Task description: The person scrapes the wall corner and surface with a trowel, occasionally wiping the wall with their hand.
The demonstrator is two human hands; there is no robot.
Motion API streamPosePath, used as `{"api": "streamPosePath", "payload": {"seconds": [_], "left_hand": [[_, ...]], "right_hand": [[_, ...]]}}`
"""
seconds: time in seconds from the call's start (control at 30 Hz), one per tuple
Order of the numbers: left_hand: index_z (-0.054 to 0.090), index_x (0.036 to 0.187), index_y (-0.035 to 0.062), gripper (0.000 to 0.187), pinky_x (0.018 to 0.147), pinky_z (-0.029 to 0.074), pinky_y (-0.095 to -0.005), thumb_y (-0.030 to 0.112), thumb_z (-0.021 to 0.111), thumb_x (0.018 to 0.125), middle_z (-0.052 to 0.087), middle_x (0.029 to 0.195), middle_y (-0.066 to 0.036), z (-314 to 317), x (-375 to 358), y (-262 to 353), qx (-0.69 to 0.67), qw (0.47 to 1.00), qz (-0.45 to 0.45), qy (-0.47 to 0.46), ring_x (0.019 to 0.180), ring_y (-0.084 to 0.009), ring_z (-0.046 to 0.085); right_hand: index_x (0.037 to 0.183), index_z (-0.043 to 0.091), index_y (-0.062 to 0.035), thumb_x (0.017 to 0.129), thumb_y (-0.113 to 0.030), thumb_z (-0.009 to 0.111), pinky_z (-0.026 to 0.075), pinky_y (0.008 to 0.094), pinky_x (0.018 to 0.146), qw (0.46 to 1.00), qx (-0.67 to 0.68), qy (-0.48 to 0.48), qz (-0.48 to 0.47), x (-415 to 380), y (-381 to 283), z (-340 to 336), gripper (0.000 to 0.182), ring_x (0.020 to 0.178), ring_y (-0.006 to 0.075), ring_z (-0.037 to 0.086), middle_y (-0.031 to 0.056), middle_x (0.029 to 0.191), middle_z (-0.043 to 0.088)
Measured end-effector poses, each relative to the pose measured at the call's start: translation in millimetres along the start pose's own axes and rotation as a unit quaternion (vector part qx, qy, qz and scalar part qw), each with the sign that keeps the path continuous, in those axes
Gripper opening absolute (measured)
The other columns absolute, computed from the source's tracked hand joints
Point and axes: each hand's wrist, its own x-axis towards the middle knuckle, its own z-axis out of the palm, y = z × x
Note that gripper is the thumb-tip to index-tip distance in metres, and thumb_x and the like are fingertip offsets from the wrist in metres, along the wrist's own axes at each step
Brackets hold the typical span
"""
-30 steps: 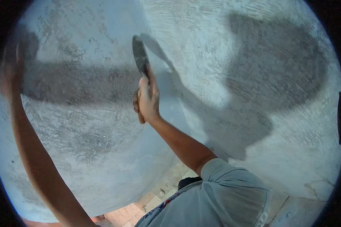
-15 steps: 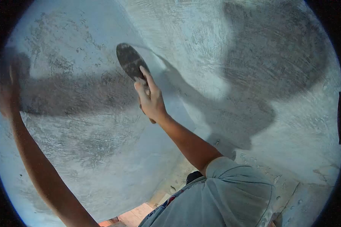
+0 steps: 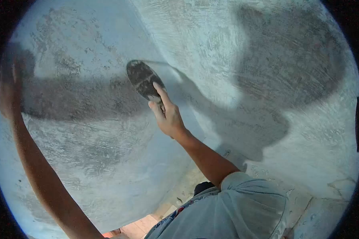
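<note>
Trowel [image 3: 139, 75], held in the closed right hand [image 3: 171, 120] with one finger [image 3: 161, 92] on its blade [image 3: 144, 83], slanted lengthwise up and leftward from that grip, over a mottled wall [image 3: 87, 139]. The left hand [image 3: 7, 91], fingers extended, seemingly empty, was well apart, farther left.

Patchy wall [image 3: 103, 147] above tiled floor [image 3: 137, 228]

The only camera looks forward and down from the head, close to the wall [image 3: 107, 171], with the shirt [image 3: 235, 207] and floor [image 3: 137, 228] below.
</note>
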Motion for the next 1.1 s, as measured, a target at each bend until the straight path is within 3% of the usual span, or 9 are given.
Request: {"api": "streamPosePath", "payload": {"seconds": [0.1, 0.2, 0.27, 0.37, 0.47, 0.6, 0.73, 0.93, 1.1], "left_hand": [[0.035, 0.169, 0.0226, 0.081, 0.120, 0.045, -0.0549, 0.073, 0.040, 0.106, 0.045, 0.167, -0.016, 9.3, -5.7, -9.3, 0.049, 0.999, -0.004, -0.018, 0.149, -0.0372, 0.050], [0.039, 0.168, 0.0212, 0.083, 0.118, 0.047, -0.0553, 0.075, 0.040, 0.105, 0.050, 0.164, -0.016, 20.5, -8.5, -18.6, 0.075, 0.997, -0.011, -0.035, 0.145, -0.0380, 0.054], [0.042, 0.166, 0.0203, 0.084, 0.116, 0.048, -0.0554, 0.076, 0.040, 0.104, 0.053, 0.161, -0.016, 24.9, -5.4, -19.0, 0.060, 0.998, -0.010, -0.034, 0.143, -0.0385, 0.056], [0.046, 0.164, 0.0196, 0.084, 0.113, 0.050, -0.0553, 0.078, 0.040, 0.103, 0.057, 0.157, -0.017, 37.3, -2.9, -20.3, 0.064, 0.997, 0.007, -0.038, 0.140, -0.0391, 0.059], [0.048, 0.163, 0.0192, 0.083, 0.111, 0.051, -0.0550, 0.077, 0.040, 0.103, 0.059, 0.155, -0.017, 39.5, -7.5, -28.2, 0.086, 0.995, 0.009, -0.057, 0.137, -0.0395, 0.061], [0.045, 0.164, 0.0201, 0.073, 0.108, 0.053, -0.0533, 0.067, 0.041, 0.108, 0.057, 0.158, -0.016, -1.2, -4.4, 5.9, 0.093, 0.986, -0.077, -0.113, 0.135, -0.0385, 0.062], [0.048, 0.163, 0.0225, 0.081, 0.112, 0.051, -0.0522, 0.076, 0.040, 0.103, 0.061, 0.154, -0.014, 36.3, -12.6, -27.4, 0.088, 0.992, -0.043, -0.081, 0.136, -0.0376, 0.062], [0.050, 0.161, 0.0204, 0.087, 0.113, 0.049, -0.0508, 0.081, 0.041, 0.100, 0.062, 0.152, -0.016, -17.8, -9.3, 10.5, 0.069, 0.993, -0.063, -0.077, 0.136, -0.0374, 0.062], [0.042, 0.165, 0.0251, 0.069, 0.111, 0.053, -0.0483, 0.062, 0.042, 0.107, 0.059, 0.157, -0.013, 16.1, -13.5, -11.7, 0.115, 0.990, -0.021, -0.082, 0.132, -0.0351, 0.065]], "right_hand": [[0.163, 0.040, -0.0004, 0.111, -0.038, 0.058, 0.052, 0.0444, 0.106, 1.000, -0.003, 0.017, 0.023, -3.7, -0.2, 6.7, 0.067, 0.123, 0.0360, 0.069, 0.0282, 0.137, 0.067], [0.167, 0.036, -0.0063, 0.112, -0.044, 0.054, 0.057, 0.0383, 0.078, 0.991, 0.079, 0.019, 0.109, 62.2, -36.4, -4.5, 0.069, 0.084, 0.0235, 0.071, 0.0177, 0.104, 0.072], [0.170, 0.031, -0.0141, 0.112, -0.047, 0.053, 0.043, 0.0304, 0.047, 0.981, 0.131, 0.019, 0.141, 73.5, -55.4, -5.6, 0.070, 0.049, 0.0089, 0.047, 0.0010, 0.068, 0.054], [0.170, 0.031, -0.0117, 0.113, -0.043, 0.053, 0.043, 0.0302, 0.047, 0.988, 0.134, 0.030, 0.075, 39.9, -25.3, 6.2, 0.069, 0.048, 0.0092, 0.047, 0.0008, 0.067, 0.054], [0.169, 0.029, -0.0007, 0.114, -0.031, 0.051, 0.045, 0.0423, 0.112, 0.997, 0.041, 0.021, 0.058, -22.5, 41.3, 25.3, 0.066, 0.134, 0.0307, 0.059, 0.0294, 0.151, 0.055], [0.170, 0.030, -0.0085, 0.114, -0.034, 0.051, 0.054, 0.0338, 0.075, 0.984, 0.127, 0.024, 0.121, 20.8, -4.7, 13.4, 0.065, 0.088, 0.0191, 0.068, 0.0185, 0.115, 0.068], [0.170, 0.030, -0.0151, 0.114, -0.034, 0.050, 0.038, 0.0277, 0.045, 0.984, 0.140, 0.033, 0.101, 63.7, -14.5, 18.5, 0.063, 0.053, 0.0066, 0.047, 0.0017, 0.083, 0.061], [0.170, 0.029, -0.0102, 0.114, -0.029, 0.049, 0.043, 0.0274, 0.052, 0.995, 0.080, 0.053, 0.009, -25.2, 96.2, 19.9, 0.062, 0.056, 0.0073, 0.051, 0.0017, 0.080, 0.061], [0.169, 0.033, -0.0106, 0.116, -0.024, 0.044, 0.040, 0.0265, 0.046, 0.991, 0.053, 0.094, -0.080, 70.7, 39.2, 21.0, 0.056, 0.053, 0.0056, 0.043, -0.0013, 0.075, 0.052]]}}
